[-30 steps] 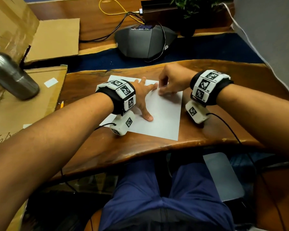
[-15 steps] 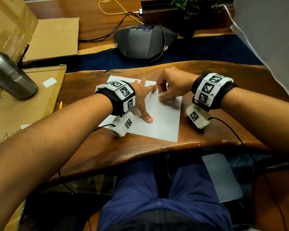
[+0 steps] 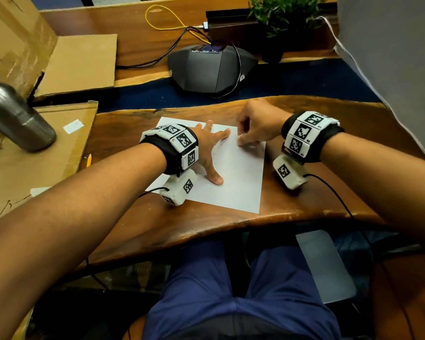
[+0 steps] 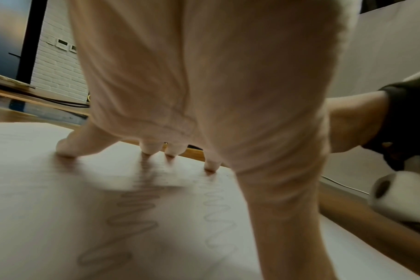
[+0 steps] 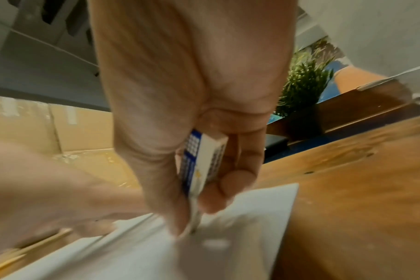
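A white sheet of paper (image 3: 233, 182) lies on the wooden desk (image 3: 329, 197), with faint pencil squiggles (image 4: 134, 210) on it. My left hand (image 3: 210, 148) lies spread on the sheet, its fingertips (image 4: 150, 149) and thumb pressing the paper (image 4: 60, 217) down. My right hand (image 3: 254, 125) pinches a white eraser in a blue-and-white sleeve (image 5: 201, 163) and holds its tip against the paper (image 5: 240, 223) near the far right corner. In the head view the eraser is hidden inside the fingers.
A steel bottle (image 3: 15, 114) stands on cardboard (image 3: 35, 163) at the left, a yellow pencil (image 3: 88, 160) beside the sheet's left. A grey conference phone (image 3: 211, 69) with cables and a potted plant (image 3: 282, 15) sit behind the desk. A grey wall (image 3: 390, 69) is at right.
The right hand has shifted slightly back and forth over the paper's far right corner. The left hand has stayed pressed on the sheet.
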`<state>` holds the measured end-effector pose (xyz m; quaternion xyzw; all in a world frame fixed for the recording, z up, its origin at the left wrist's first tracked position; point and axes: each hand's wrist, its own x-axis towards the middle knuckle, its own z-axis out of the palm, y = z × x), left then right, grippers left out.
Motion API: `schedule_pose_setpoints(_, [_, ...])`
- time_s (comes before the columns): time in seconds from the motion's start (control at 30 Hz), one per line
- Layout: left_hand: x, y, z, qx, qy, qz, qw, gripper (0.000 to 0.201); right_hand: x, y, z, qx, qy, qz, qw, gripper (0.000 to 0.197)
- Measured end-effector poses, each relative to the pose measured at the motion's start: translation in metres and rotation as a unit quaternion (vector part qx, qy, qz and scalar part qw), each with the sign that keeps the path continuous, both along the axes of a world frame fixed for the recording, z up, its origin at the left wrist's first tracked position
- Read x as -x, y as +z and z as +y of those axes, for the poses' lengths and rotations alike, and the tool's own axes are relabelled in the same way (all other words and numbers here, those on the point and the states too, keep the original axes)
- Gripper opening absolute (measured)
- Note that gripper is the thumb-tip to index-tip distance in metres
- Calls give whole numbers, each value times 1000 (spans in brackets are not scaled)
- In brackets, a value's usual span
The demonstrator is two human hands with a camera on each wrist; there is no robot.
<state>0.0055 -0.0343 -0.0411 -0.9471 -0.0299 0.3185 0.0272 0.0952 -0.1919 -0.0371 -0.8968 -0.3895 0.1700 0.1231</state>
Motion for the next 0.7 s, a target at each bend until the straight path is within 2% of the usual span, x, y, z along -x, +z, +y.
schedule_pose_setpoints(0.1, [0,0,0,0,0,0,1000,148,6,1,1,35,37,33,998,15])
schedule_pose_setpoints(0.23, [0,-3,1,7,-5,-8,1000,149,-3,-2,-5,-19,-26,-36,999,16])
schedule_pose_setpoints(0.37, [1,0,1,6,-2,-5,1000,146,12,-3,-1,23,37,18,999,16])
schedule_pose_setpoints(0.53, [0,-2,2,8,-1,-6,1000,148,-1,-2,-5,-20,-33,-38,999,16])
schedule_pose_setpoints(0.63, [1,0,1,3,-2,-4,1000,146,12,-3,1,22,34,18,999,15])
schedule_pose_setpoints(0.7, [1,0,1,5,-5,-3,1000,146,11,-2,1,25,36,22,999,15])
